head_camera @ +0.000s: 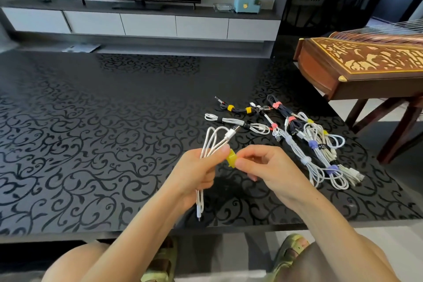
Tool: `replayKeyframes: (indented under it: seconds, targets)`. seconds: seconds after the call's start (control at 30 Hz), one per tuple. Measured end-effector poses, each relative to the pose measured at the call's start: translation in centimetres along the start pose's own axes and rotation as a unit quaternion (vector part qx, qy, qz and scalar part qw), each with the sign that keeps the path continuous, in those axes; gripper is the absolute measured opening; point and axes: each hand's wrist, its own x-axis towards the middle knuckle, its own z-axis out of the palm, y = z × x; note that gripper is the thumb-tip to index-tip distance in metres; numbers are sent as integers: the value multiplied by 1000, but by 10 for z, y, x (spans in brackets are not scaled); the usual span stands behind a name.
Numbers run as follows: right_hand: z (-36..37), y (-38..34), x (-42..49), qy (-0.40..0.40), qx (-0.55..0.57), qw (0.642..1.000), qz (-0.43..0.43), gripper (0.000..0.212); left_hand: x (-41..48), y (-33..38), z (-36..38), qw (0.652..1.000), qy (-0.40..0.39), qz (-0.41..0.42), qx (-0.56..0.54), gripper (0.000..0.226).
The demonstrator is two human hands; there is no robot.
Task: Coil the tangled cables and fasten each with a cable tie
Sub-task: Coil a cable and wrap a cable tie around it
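Gripping the folded white cable point(230, 135) in our left hand point(196, 174) above the front edge of the bench point(91, 144), long axis running front to back, we pinch the yellow cable tie point(231, 158) in our right hand point(272, 167), just right of the bundle.

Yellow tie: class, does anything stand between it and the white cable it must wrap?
No separate thing does. The right hand pinches the yellow tie beside the left hand, which grips the folded white cable; only that hand's thumb tip lies between them. The tied bundles lie off to the right.
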Motion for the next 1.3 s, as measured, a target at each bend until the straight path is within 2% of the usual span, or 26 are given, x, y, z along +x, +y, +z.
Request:
replayKeyframes:
  seconds: [0.13, 0.23, 0.27, 0.33, 0.37, 0.43, 0.5, 0.67, 0.83, 0.93, 1.03, 1.1, 1.2, 1.3]
  targets:
    - [4, 1, 1, -32, 15, 999, 0, 8, 3, 3, -7, 995, 1, -44, -92, 30]
    - [4, 2, 1, -86, 55, 995, -4, 11, 6, 4, -10, 977, 10, -85, -193, 47]
    - [4, 1, 1, -110, 75, 991, -1, 12, 6, 4, -9, 976, 16, -81, -199, 45]
    - [10, -3, 0, -146, 126, 981, 14, 23, 5, 2, -9, 989, 33, -38, -141, 38]
    - [14, -5, 0, -140, 152, 978, 32, 33, 4, 2, -7, 994, 43, -7, -97, 37]
    - [23, -5, 3, -71, 161, 981, 75, 46, 0, 2, -3, 996, 63, 39, -46, 33]
    - [28, -1, 5, -3, 131, 987, 97, 37, -3, 3, -1, 995, 72, 60, -41, 31]
    - [25, -3, 6, -24, 98, 989, 105, 12, 1, 4, -9, 991, 116, 40, -61, 37]
    - [24, 2, 9, 7, -68, 991, 111, 31, 5, -1, -10, 987, 154, 40, -33, 33]
    - [23, 3, 8, 20, -99, 989, 111, 31, 6, 0, -12, 984, 167, 54, -12, 23]
    - [26, 0, 8, 46, -81, 990, 102, 21, 3, 6, -15, 987, 142, 75, 19, 27]
    - [24, 3, 11, 102, -50, 987, 114, 25, -1, 10, -13, 992, 101, 75, 27, 34]
    - [17, 9, 18, 197, 7, 970, 146, 26, -3, 11, -10, 997, 44, 42, -37, 53]
    - [21, 10, 21, 214, 33, 967, 135, 26, -3, 7, -3, 996, 8, -1, -92, 48]
